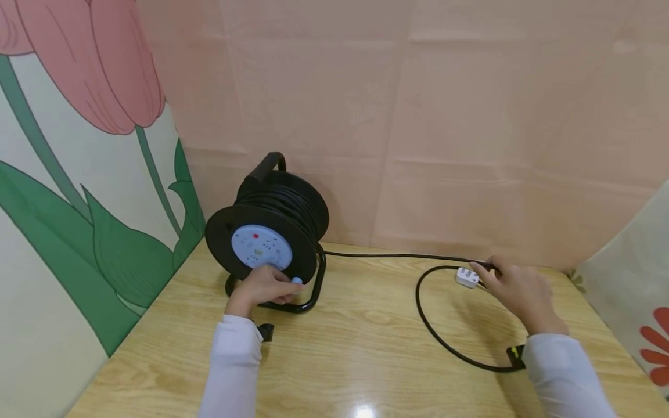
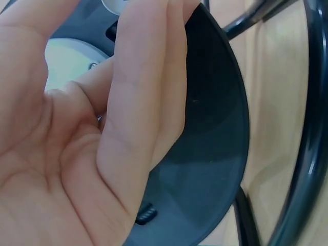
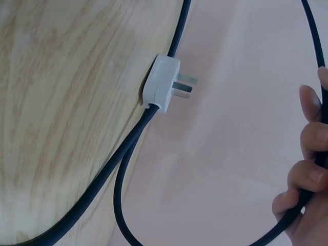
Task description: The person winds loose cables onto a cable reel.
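A black cable reel (image 1: 282, 200) stands on its tube frame (image 1: 320, 284), left of the middle in the head view. Its front disc carries a pale blue socket panel (image 1: 261, 244) with a red button. My left hand (image 1: 266, 285) is at the disc's lower edge, thumb and fingers pinching a small light-blue knob (image 1: 297, 280). From the reel, a black cable (image 1: 392, 255) runs right to my right hand (image 1: 520, 293), whose fingers curl round it. A white plug (image 3: 161, 83) with metal prongs lies on the table beside a loop of the cable.
The wood-grain table (image 1: 366, 342) meets a pink cloth backdrop (image 1: 397, 133) behind the reel. A panel with printed tulips (image 1: 99, 64) stands close on the left; another with a red flower (image 1: 658, 348) borders the right.
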Tool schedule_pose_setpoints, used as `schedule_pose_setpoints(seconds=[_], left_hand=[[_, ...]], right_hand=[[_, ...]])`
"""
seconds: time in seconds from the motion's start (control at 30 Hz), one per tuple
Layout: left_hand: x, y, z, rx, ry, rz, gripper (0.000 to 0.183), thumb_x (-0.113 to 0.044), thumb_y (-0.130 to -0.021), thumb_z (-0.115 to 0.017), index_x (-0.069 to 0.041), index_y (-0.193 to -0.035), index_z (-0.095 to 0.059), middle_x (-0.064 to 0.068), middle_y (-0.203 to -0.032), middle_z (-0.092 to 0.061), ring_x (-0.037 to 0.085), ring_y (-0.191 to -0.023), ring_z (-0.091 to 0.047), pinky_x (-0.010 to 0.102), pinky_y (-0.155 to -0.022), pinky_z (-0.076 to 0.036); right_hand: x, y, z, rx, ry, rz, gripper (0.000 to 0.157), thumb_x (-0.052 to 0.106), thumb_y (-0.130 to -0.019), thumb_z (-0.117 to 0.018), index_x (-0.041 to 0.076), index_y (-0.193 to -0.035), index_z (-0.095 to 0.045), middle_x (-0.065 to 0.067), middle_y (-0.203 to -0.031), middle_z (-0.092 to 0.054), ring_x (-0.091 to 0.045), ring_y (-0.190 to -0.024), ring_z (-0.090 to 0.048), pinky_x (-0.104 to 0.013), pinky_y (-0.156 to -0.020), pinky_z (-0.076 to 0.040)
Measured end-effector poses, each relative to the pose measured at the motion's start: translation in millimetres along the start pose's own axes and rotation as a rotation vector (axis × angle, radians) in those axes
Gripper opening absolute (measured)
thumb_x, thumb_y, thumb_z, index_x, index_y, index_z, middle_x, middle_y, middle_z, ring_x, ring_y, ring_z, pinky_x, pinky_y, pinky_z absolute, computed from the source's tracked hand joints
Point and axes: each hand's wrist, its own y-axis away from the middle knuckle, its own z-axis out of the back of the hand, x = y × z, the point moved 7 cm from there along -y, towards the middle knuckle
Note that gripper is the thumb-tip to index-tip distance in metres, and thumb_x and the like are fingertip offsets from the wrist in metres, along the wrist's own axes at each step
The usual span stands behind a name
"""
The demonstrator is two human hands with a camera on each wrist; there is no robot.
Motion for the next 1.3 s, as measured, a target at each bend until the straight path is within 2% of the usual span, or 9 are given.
schedule_pose_setpoints(seconds=[0.13,0.3,0.5,0.73,0.83,0.97,1.07,1.13,1.3], left_hand=[[7.1,-1.4,1.1,0.004,-0.006,0.03,0.038,-0.034,-0.084,-0.082,0.003,-0.086,-0.075,0.005,-0.075,-0.07,0.021,-0.073,-0.07,0.038,-0.075,-0.06],[15.1,-3.0,3.4,0.008,-0.022,0.047,0.037,-0.035,-0.084,-0.082,0.001,-0.084,-0.075,0.004,-0.077,-0.07,0.018,-0.073,-0.069,0.034,-0.074,-0.06],[25.0,-4.4,7.1,0.018,-0.02,0.058,0.036,-0.035,-0.083,-0.083,0.0,-0.085,-0.076,0.004,-0.077,-0.071,0.018,-0.073,-0.07,0.034,-0.074,-0.06],[34.7,-2.0,11.5,0.022,-0.01,0.033,0.039,-0.034,-0.084,-0.082,0.004,-0.084,-0.075,0.004,-0.075,-0.071,0.017,-0.072,-0.069,0.036,-0.075,-0.06],[36.0,-1.6,13.5,0.012,-0.025,0.017,0.039,-0.034,-0.084,-0.082,0.004,-0.082,-0.075,0.004,-0.074,-0.07,0.017,-0.071,-0.069,0.035,-0.073,-0.06],[40.6,0.3,17.3,0.004,-0.049,0.006,0.039,-0.036,-0.084,-0.081,0.002,-0.08,-0.075,0.004,-0.073,-0.07,0.017,-0.07,-0.068,0.035,-0.072,-0.06],[48.1,0.5,18.6,0.02,-0.011,-0.002,0.039,-0.036,-0.086,-0.08,0.003,-0.084,-0.075,0.006,-0.077,-0.072,0.018,-0.073,-0.069,0.035,-0.073,-0.06],[54.6,-1.1,19.1,0.037,0.028,-0.01,0.041,-0.036,-0.088,-0.078,0.004,-0.089,-0.075,0.008,-0.081,-0.073,0.019,-0.075,-0.07,0.035,-0.074,-0.06],[70.4,-6.4,21.8,0.058,0.091,-0.024,0.044,-0.037,-0.091,-0.075,0.006,-0.098,-0.074,0.013,-0.088,-0.073,0.021,-0.078,-0.071,0.036,-0.075,-0.06]], right_hand=[[5,3,-2.3,0.051,-0.028,0.02,0.033,0.054,-0.101,-0.053,0.023,-0.103,-0.065,0.002,-0.063,-0.047,-0.017,-0.045,-0.036,-0.032,-0.035,-0.023],[12,2,-3.8,0.078,-0.044,0.036,0.032,0.052,-0.102,-0.051,0.023,-0.103,-0.063,0.002,-0.066,-0.049,-0.017,-0.05,-0.04,-0.033,-0.038,-0.026],[18,4,-6.1,0.06,-0.039,0.044,0.031,0.052,-0.101,-0.055,0.023,-0.098,-0.064,0.005,-0.064,-0.049,-0.015,-0.049,-0.04,-0.032,-0.038,-0.026],[23,4,-7.4,0.009,-0.001,0.082,0.027,0.052,-0.098,-0.059,0.027,-0.09,-0.063,0.01,-0.057,-0.043,-0.013,-0.043,-0.035,-0.03,-0.037,-0.021],[26,5,-9.2,0.041,-0.012,0.087,0.027,0.05,-0.1,-0.058,0.024,-0.093,-0.063,0.009,-0.059,-0.046,-0.013,-0.046,-0.038,-0.031,-0.037,-0.024],[29,3,-12.9,0.129,-0.054,0.072,0.031,0.049,-0.103,-0.052,0.021,-0.102,-0.065,0.006,-0.069,-0.056,-0.014,-0.055,-0.047,-0.033,-0.042,-0.031],[32,1,-14.2,0.169,-0.076,0.061,0.037,0.051,-0.103,-0.049,0.019,-0.11,-0.066,0.005,-0.076,-0.059,-0.014,-0.059,-0.05,-0.033,-0.044,-0.034],[33,0,-13.9,0.168,-0.08,0.043,0.039,0.055,-0.102,-0.049,0.02,-0.109,-0.066,0.003,-0.076,-0.059,-0.016,-0.057,-0.048,-0.033,-0.043,-0.033],[29,0,-11.1,0.086,-0.066,-0.005,0.038,0.06,-0.095,-0.058,0.024,-0.096,-0.067,0.004,-0.073,-0.058,-0.016,-0.054,-0.045,-0.033,-0.041,-0.03]])
